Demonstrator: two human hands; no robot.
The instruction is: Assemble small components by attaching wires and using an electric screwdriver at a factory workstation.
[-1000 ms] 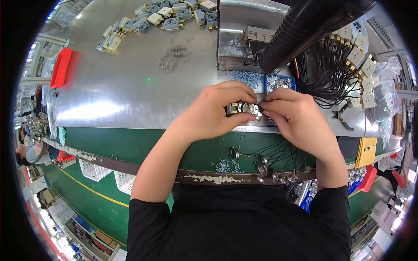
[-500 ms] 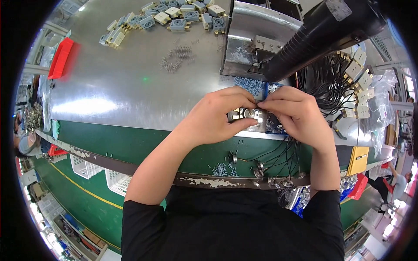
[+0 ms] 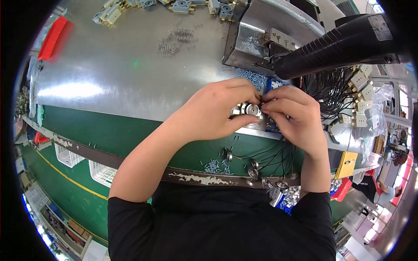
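Observation:
A small fitting with a round metal disc and a pale body sits in my left hand, pinched between thumb and fingers. Against its right edge, the fingertips of my right hand are pressed together; what they hold, if anything, is hidden. Both hands are over the near edge of the metal worktop, close to a pile of small bluish screws and a blue tray partly covered by my right hand.
A black ribbed handheld tool slants beside a metal fixture. Springs and grey blocks lie farther back. Wired round metal parts and loose screws lie nearer me. Black cables with white blocks are at right.
The whole view has shifted and tilted a little. My left hand keeps its hold on the fitting, while my right fingertips have moved slightly lower along its edge.

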